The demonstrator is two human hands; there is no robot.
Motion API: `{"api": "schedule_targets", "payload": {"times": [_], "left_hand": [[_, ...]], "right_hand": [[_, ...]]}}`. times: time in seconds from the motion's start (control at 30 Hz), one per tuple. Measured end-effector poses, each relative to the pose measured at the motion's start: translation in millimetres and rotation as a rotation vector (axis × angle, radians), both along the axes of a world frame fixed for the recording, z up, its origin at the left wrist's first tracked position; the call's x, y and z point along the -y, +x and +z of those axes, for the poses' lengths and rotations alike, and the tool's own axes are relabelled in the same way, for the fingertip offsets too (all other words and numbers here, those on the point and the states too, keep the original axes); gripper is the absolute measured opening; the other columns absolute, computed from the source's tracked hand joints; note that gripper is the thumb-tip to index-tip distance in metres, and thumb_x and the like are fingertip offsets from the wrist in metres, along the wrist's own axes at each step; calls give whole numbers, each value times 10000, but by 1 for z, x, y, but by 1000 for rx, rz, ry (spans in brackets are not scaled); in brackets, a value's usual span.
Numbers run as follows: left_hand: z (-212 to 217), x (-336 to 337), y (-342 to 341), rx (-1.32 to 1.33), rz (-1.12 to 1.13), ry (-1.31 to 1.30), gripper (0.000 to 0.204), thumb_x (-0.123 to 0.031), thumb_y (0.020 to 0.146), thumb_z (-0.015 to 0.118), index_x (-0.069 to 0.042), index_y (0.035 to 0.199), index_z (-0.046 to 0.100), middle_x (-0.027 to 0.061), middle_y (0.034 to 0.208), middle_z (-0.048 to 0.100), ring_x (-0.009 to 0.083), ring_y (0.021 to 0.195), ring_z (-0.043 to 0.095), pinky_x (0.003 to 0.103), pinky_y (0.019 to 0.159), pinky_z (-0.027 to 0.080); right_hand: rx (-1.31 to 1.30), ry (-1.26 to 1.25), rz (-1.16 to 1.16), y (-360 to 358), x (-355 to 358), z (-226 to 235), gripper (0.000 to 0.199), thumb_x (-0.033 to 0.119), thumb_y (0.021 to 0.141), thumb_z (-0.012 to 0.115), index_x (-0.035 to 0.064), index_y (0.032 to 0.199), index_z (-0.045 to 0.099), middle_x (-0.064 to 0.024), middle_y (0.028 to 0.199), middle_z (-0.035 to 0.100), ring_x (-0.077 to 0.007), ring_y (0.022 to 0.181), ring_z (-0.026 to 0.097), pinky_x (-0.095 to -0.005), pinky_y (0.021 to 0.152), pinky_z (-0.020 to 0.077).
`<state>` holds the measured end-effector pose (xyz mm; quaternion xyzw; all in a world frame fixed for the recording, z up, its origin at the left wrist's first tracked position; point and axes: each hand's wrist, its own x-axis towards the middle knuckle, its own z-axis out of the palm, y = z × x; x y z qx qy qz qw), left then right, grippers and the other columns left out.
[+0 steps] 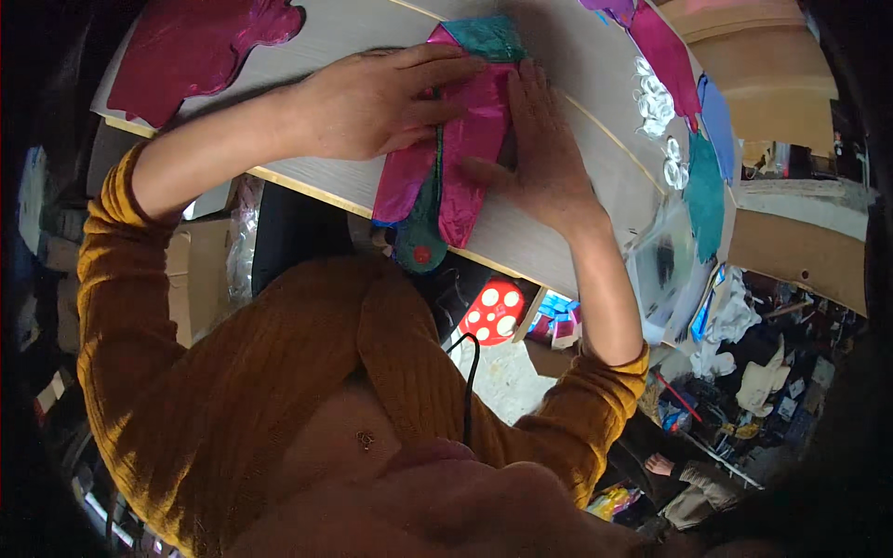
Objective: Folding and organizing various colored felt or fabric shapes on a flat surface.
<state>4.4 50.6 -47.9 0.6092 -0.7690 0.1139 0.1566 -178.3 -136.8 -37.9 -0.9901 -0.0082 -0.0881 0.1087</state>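
A shiny magenta foil piece (473,149), flat and folded like a deflated foil balloon, lies at the front edge of the table (316,181). A green part (488,39) shows at its far end. Between the magenta folds runs a green strip, whose rounded end (423,244) with a red dot hangs over the edge. My left hand (367,107) rests on the foil's left side, fingers stretched out across it. Along the right side lies my right hand (549,153), fingers straight and thumb out over the foil. Neither hand grips anything.
Another magenta foil piece (195,60) with a wavy edge lies at the far left. On the right are white ribbon-like coils (654,100) and a green foil piece (704,200). A red, white-dotted object (491,312) is below the table. Another person's hand (659,464) shows at lower right.
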Motion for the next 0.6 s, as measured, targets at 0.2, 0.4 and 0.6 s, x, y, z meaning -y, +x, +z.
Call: {"api": "schedule_targets", "payload": {"times": [0.2,0.4,0.6], "left_hand": [[-2,-1,0,70,-6,-7,442,-245,870,618,-168,1305,599,104,1421,490,272,1289,479,390,1043,457],[1,-1,-3,33,24,94,525,-243,821,635,-216,1343,591,120,1441,470,324,1331,447,428,1101,414],[4,-1,-3,3,17,117,553,-225,803,644,-217,1352,584,118,1449,467,330,1328,452,427,1093,428]], "right_hand": [[11,-35,47,-1,5,-5,1037,523,796,727,-82,1491,251,-280,1559,252,-413,1477,188,-473,1214,161],[15,-15,49,1,2,-4,1047,522,780,733,-89,1485,258,-292,1553,253,-430,1476,177,-493,1212,151],[-69,-45,63,-9,-22,4,1023,505,765,734,-98,1463,291,-307,1543,255,-454,1455,212,-499,1210,154]]}}
